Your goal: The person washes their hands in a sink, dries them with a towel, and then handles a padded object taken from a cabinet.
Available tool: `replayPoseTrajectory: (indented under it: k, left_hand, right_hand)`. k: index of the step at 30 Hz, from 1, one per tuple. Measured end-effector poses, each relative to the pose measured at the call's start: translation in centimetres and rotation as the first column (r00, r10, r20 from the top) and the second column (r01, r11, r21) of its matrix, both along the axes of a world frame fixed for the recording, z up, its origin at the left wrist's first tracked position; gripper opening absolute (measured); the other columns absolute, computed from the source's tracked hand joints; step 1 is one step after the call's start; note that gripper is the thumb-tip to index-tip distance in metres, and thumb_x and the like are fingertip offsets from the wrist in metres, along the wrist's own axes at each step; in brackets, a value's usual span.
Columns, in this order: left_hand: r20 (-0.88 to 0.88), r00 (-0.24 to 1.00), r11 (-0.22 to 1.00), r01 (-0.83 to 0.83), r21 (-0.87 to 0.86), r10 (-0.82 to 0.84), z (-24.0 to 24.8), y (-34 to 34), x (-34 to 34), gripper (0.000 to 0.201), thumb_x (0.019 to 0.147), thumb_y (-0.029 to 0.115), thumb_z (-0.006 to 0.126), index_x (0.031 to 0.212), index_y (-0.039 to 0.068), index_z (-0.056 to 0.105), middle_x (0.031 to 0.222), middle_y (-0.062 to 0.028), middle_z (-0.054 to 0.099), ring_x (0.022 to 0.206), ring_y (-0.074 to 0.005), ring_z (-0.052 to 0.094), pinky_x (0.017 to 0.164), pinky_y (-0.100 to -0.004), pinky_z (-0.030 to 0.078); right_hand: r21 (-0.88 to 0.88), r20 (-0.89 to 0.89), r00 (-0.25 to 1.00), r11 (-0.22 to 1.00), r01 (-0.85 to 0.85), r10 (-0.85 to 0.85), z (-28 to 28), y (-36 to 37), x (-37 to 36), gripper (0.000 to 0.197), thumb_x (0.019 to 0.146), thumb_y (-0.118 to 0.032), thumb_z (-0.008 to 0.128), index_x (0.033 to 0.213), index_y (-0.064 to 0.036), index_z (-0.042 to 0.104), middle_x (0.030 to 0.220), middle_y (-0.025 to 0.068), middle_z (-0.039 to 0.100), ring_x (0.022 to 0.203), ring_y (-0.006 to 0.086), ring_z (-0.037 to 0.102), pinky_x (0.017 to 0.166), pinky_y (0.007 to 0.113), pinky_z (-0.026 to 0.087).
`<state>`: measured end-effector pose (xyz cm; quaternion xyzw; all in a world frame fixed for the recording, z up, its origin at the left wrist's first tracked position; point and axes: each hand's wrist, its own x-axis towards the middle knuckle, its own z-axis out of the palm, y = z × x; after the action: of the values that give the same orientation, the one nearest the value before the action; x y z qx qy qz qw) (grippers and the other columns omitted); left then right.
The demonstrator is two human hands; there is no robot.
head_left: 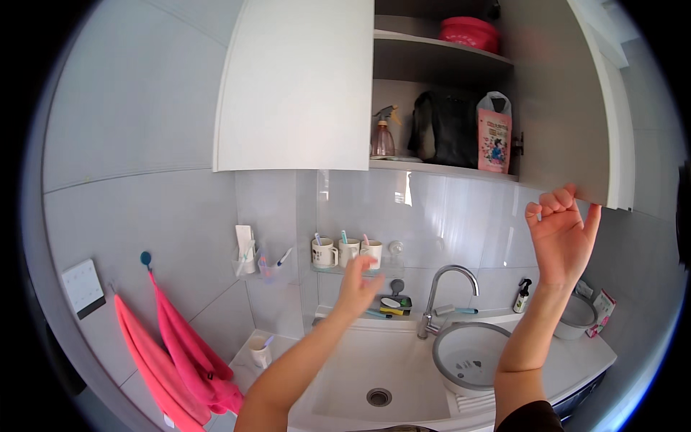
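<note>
- The right hand [561,237] is raised at the lower edge of the open, grey-faced cabinet door [565,108], fingers curled and fingertips at that edge; whether they pinch it or only press, I cannot tell.
- This door stands swung out to the right, leaving the cabinet front open between it and the flat white closed door [295,86] on the left.
- The left hand [358,288] hangs in mid-air, loosely open with nothing visible in it, in line with the rightmost mug; contact is unclear.
- Open room lies between the forearms above the white rectangular sink [345,389]; the curved chrome faucet [434,291] rises at its back edge.
- The wall cabinet [443,168] holds a translucent pinkish spray bottle [383,139], a black bag [446,129] and a pink printed pouch [494,140] on its lowest shelf, with a red rounded container [469,34] above.
- Three white mugs [349,252] on the wall ledge each hold a toothbrush.
- A round grey-rimmed white basin [468,353] sits right of the faucet, near the right forearm.
</note>
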<state>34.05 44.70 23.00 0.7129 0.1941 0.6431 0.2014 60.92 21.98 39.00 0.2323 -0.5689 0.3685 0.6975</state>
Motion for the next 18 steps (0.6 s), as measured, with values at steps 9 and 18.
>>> replayPoseTrajectory:
  k: [9,18]
  left_hand:
    - [0.547,0.808,0.875,0.411,-0.256,-0.219,17.8,6.2,2.7,0.051,0.081,0.033,0.062,0.125,0.011,0.05,0.138,-0.0138,0.039,0.128,-0.0263,0.036,0.101,-0.0464,0.036]
    - [0.777,0.534,0.755,0.645,-0.118,-0.335,22.7,6.5,1.1,0.057,0.084,0.041,0.056,0.124,0.001,0.05,0.133,-0.0238,0.036,0.13,-0.0305,0.032,0.111,-0.0404,0.026]
  right_hand:
    - [-0.042,0.031,0.995,0.994,0.096,-0.095,-0.3,-2.4,4.0,0.05,0.099,-0.048,0.039,0.108,-0.0004,0.054,0.081,0.0031,0.044,0.079,0.0183,0.041,0.082,0.038,0.038]
    - [0.09,0.132,0.948,0.956,0.28,-0.29,-1.6,-0.6,3.2,0.054,0.097,-0.051,0.044,0.12,-0.0025,0.047,0.078,0.005,0.049,0.07,0.0172,0.044,0.074,0.032,0.038]
